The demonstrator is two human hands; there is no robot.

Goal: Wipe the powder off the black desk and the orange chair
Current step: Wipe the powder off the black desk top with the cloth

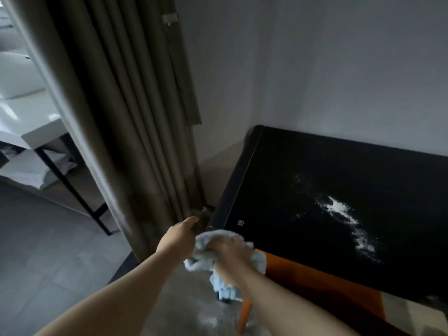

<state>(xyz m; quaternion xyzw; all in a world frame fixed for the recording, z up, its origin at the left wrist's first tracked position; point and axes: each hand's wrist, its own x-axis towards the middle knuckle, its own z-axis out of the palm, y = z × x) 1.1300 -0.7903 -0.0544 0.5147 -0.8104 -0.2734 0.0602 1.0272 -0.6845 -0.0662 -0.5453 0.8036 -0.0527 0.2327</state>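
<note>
Powder [339,210] lies in a ragged white streak across the black table [303,161], thickest near the middle of the top and thinning toward the near right edge. The table stands in the corner against the pale wall [339,69], and a small white emblem [240,223] marks its near left corner. The orange chair [310,280] is tucked under the table's near edge, so only a band of it and one orange leg [243,316] show. The tabletop hides the rest, and I cannot tell whether powder lies on it.

My right hand [229,251] is closed round a bunched pale blue cloth [206,248], held just off the table's near left corner, with loose folds hanging below my wrist. The cloth is well apart from the powder streak. My left hand [178,236] reaches beside it toward the foot of the curtain [126,117], close to the table's corner. Its fingers are turned away from me, so I cannot tell whether they hold anything.

The heavy brownish curtain hangs in long folds just left of the table. Beyond it, at far left, a white counter [31,127] on black legs has folded white towels [36,170] on the shelf beneath. On the grey floor [60,238] below my arms a pale smudge [208,321] shows, too blurred to name
</note>
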